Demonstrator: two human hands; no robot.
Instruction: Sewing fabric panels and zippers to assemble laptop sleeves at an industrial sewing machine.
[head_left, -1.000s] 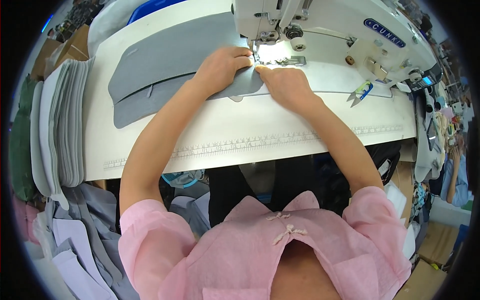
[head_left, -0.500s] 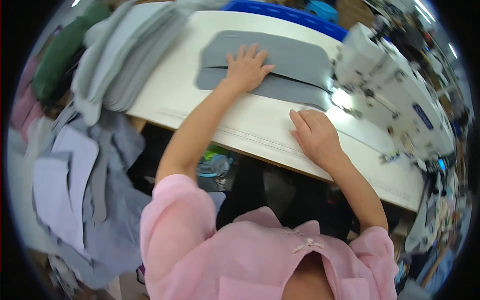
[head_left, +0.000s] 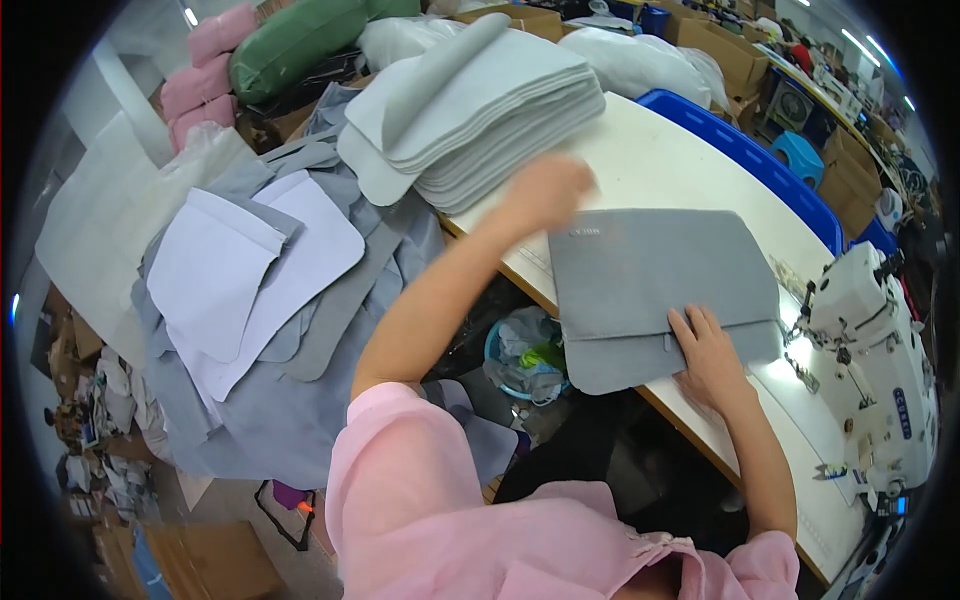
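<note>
A grey fabric panel (head_left: 655, 270) with rounded corners lies on the white sewing table, its near left part hanging past the front edge. A seam or slit runs across it, with a small tab beside it. My right hand (head_left: 708, 358) rests on the panel near this line, fingers stretched out and holding nothing. My left hand (head_left: 548, 192) is above the table between the panel and a tall stack of pale grey cut pieces (head_left: 480, 100). Motion smears its fingers, so whether it holds anything is unclear.
A white sewing machine (head_left: 865, 340) with its lamp lit stands at the right. Blue trays (head_left: 740, 160) line the table's far side. Loose grey and white cut pieces (head_left: 260, 290) heap at the left. Below the table edge is a blue-rimmed bin (head_left: 525, 355).
The view has swung left. The grey panel now lies away from the machine, turned and closer to the front edge. My right hand has come onto it; my left has left it toward the stack.
</note>
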